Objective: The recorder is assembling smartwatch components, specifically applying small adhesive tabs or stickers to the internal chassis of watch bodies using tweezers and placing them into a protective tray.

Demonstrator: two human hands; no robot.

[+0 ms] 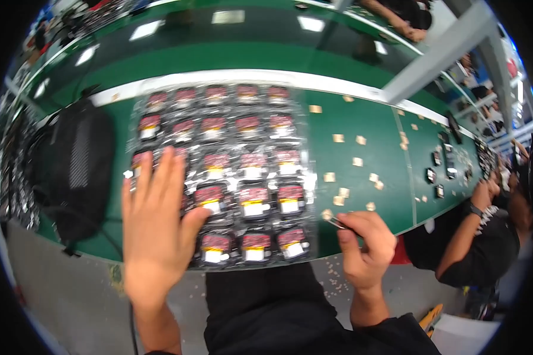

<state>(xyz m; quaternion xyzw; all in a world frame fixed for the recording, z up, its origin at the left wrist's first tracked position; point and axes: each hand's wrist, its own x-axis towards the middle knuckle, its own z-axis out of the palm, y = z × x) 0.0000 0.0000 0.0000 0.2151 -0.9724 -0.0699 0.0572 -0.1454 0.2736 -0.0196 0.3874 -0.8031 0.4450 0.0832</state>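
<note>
A clear plastic tray (231, 204) lies in front of me, with rows of pockets. Each pocket holds a small dark module (254, 201) with a reddish top, a yellow strip and a white patch. My left hand (160, 219) rests over the tray's left side, fingers stretched out and thumb apart; it hides several pockets. Just right of the tray, my right hand (367, 245) pinches metal tweezers (336, 222). Their tips are beside a small beige square piece (327, 214); whether they grip it, I cannot tell.
More beige pieces (357, 161) are scattered over the green table (352, 121) to the right. A black bag (80, 165) stands at the left. A grey metal post (441, 53) rises at the back right. At the far right, a person (477, 236) sits near more small black parts (450, 168).
</note>
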